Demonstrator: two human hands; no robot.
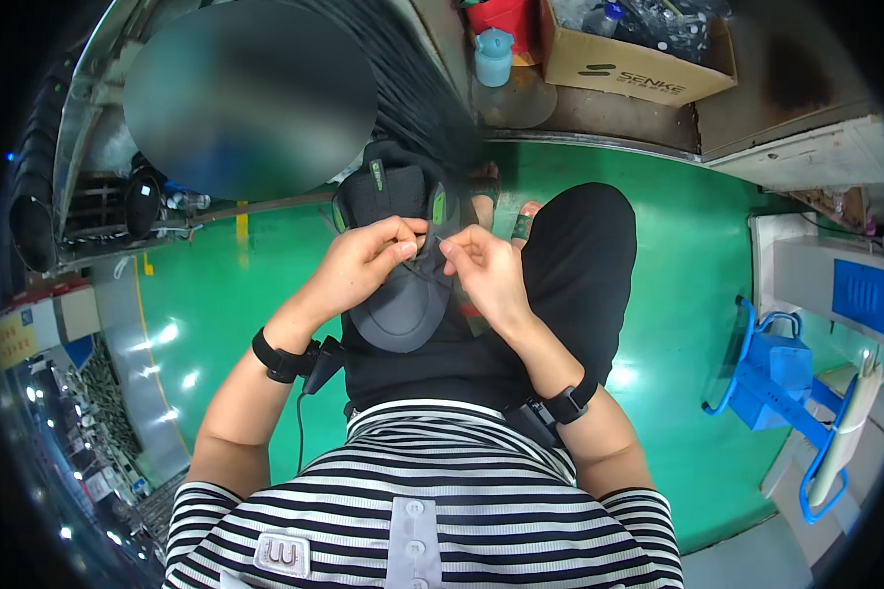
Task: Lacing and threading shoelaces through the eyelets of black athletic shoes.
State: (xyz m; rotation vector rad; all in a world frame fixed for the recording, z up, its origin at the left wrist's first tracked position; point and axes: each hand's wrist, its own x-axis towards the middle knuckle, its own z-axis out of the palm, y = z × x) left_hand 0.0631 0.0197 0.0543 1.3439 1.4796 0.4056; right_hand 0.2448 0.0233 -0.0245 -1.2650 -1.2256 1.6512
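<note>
Where right hand (488, 275) pinches strand (440, 240), dark shoe (399, 309) beneath fingertips (449, 247)

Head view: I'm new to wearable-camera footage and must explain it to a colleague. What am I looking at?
There is no machine doing the work here, just a person's bare left hand and right hand. The single picture comes from a wide fisheye camera on their head, looking down, so edges bend and their striped shirt fills the bottom. A dark shoe with green accents appears to rest on their lap, toe towards them. The fingers of both hands are bunched close together over it; whatever thin thing they might hold is too small to tell. Ahead, a bench bears a cardboard box and a light-blue container.
</note>
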